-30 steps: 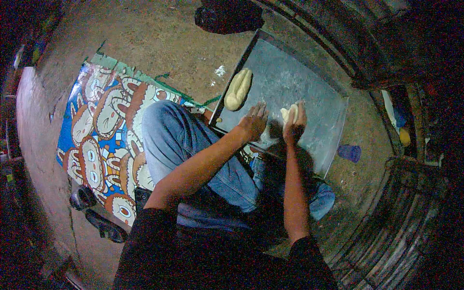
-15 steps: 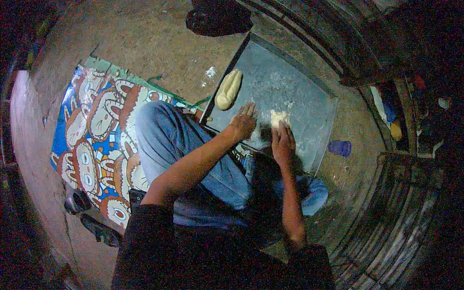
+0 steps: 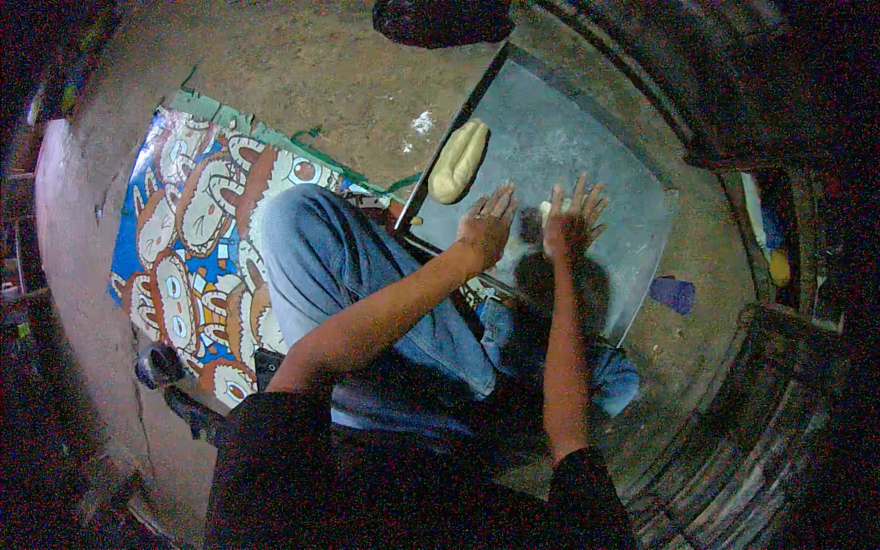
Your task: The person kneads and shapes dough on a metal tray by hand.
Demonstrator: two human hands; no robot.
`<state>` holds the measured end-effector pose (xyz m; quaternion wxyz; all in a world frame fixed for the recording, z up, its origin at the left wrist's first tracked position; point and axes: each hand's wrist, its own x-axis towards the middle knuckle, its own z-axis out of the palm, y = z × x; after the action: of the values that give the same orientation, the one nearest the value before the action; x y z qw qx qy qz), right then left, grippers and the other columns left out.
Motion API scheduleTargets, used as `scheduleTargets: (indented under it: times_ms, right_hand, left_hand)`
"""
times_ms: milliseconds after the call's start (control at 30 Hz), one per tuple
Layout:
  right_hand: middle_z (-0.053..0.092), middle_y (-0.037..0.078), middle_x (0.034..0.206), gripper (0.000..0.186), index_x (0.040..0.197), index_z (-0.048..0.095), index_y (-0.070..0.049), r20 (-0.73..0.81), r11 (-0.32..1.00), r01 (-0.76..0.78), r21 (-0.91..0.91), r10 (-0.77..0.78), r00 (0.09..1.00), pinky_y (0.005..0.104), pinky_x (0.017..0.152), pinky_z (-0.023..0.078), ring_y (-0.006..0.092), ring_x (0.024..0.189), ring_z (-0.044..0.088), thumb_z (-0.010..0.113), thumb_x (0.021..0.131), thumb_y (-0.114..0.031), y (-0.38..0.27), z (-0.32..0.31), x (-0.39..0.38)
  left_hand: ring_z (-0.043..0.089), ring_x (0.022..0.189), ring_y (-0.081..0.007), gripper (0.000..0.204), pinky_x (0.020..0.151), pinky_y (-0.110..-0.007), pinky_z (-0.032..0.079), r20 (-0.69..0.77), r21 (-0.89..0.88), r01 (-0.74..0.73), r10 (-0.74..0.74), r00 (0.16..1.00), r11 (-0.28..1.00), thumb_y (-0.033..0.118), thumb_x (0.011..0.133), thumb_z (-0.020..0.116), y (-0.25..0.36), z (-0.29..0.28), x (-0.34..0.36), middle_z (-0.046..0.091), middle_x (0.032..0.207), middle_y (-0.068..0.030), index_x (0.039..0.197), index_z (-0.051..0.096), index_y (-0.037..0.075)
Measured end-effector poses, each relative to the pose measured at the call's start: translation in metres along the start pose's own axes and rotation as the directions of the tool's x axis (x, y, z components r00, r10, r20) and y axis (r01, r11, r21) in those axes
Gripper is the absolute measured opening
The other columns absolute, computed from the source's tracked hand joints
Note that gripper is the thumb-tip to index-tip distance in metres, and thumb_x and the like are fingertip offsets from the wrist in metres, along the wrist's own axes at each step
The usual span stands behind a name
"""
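A floured metal tray [image 3: 550, 101] lies before me, darkened by shadow at its near edge. My right hand [image 3: 570, 225] is over it, open with fingers spread, palm down on a small piece of pale dough [image 3: 546, 209]. Most of that piece is hidden under the hand; only a bit shows by the thumb side. My left hand [image 3: 489, 227] rests flat near the tray's near left part, open, fingers stretched out and holding nothing. Beyond it, along the left rim, lies a long pale dough loaf [image 3: 458, 163] with a lengthwise crease.
A cartoon-printed mat [image 3: 192, 238] spreads at the left beside my bent knee [image 3: 312, 238]. Right of the tray lies a purple cup-like thing [image 3: 674, 294]. Dark slatted wood [image 3: 761, 412] stands at the lower right; a black bundle [image 3: 443, 20] sits beyond the tray.
My right hand has moved forward over the small dough piece, spreading its fingers and covering most of it. The left hand stays flat near the tray's near side. The whole view has shifted slightly.
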<state>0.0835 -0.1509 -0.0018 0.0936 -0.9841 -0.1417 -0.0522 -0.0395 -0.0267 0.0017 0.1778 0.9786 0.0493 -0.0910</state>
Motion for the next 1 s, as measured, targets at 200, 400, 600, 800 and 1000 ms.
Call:
scheduleTargets:
  times_ms: [200, 400, 600, 800, 1000]
  right_hand:
    - [0.006, 0.011, 0.154, 0.073, 0.145, 0.022, -0.027, 0.045, 0.997, 0.012, -0.081, -0.009, 0.999, 0.0767, 0.096, 0.008, 0.044, 0.139, 0.001, 0.037, 0.085, -0.067, 0.007, 0.014, 0.036]
    - [0.007, 0.008, 0.154, 0.07, 0.145, 0.022, -0.03, -0.106, 0.992, -0.086, -0.096, 0.075, 0.992, 0.0769, 0.096, 0.008, 0.0388, 0.14, 0.002, 0.037, 0.086, -0.066, -0.005, 0.022, 0.062]
    - [0.02, 0.009, 0.151, 0.054, 0.142, 0.032, -0.027, -0.071, 0.936, 0.33, -0.122, -0.34, 0.938, 0.072, 0.099, 0.017, 0.0403, 0.137, 0.02, 0.043, 0.092, -0.045, 0.017, 0.028, 0.05]
    - [0.036, 0.012, 0.144, 0.046, 0.135, 0.044, -0.019, 0.027, 0.832, 0.508, -0.224, -0.516, 0.856, 0.0573, 0.098, 0.036, 0.0388, 0.132, 0.031, 0.053, 0.09, -0.024, 0.011, -0.007, 0.004]
    - [0.054, 0.015, 0.122, 0.031, 0.117, 0.058, -0.014, -0.039, 0.893, 0.445, 0.073, -0.443, 0.896, 0.0432, 0.093, 0.041, 0.0348, 0.108, 0.051, 0.055, 0.089, -0.025, 0.017, -0.025, -0.033]
  left_hand:
    - [0.027, 0.135, -0.0333, 0.058, 0.108, -0.044, 0.027, -0.176, -0.003, -0.042, 0.041, 0.984, 0.999, 0.019, 0.083, 0.05, 0.002, 0.007, -0.001, 0.022, 0.148, -0.0213, 0.135, 0.035, -0.001]
    - [0.028, 0.134, -0.0361, 0.058, 0.108, -0.046, 0.027, -0.242, -0.011, -0.106, 0.1, 0.965, 0.994, 0.018, 0.082, 0.051, -0.004, 0.011, -0.004, 0.024, 0.146, -0.0236, 0.134, 0.036, -0.002]
    - [0.012, 0.141, -0.0305, 0.064, 0.113, -0.044, 0.014, 0.011, -0.015, -0.031, 0.031, 0.999, 0.999, 0.018, 0.088, 0.044, 0.0, -0.002, 0.002, 0.008, 0.152, -0.0185, 0.143, 0.018, 0.0]
    - [0.027, 0.133, -0.0387, 0.059, 0.109, -0.047, 0.025, -0.199, -0.1, -0.108, 0.087, 0.976, 0.989, 0.01, 0.082, 0.046, -0.006, 0.003, -0.004, 0.022, 0.145, -0.0262, 0.136, 0.03, -0.005]
    - [0.01, 0.142, -0.0293, 0.071, 0.114, -0.042, 0.013, 0.063, -0.056, -0.02, 0.024, 0.998, 0.998, 0.016, 0.082, 0.052, -0.002, -0.011, -0.003, 0.004, 0.153, -0.0179, 0.143, 0.019, 0.001]
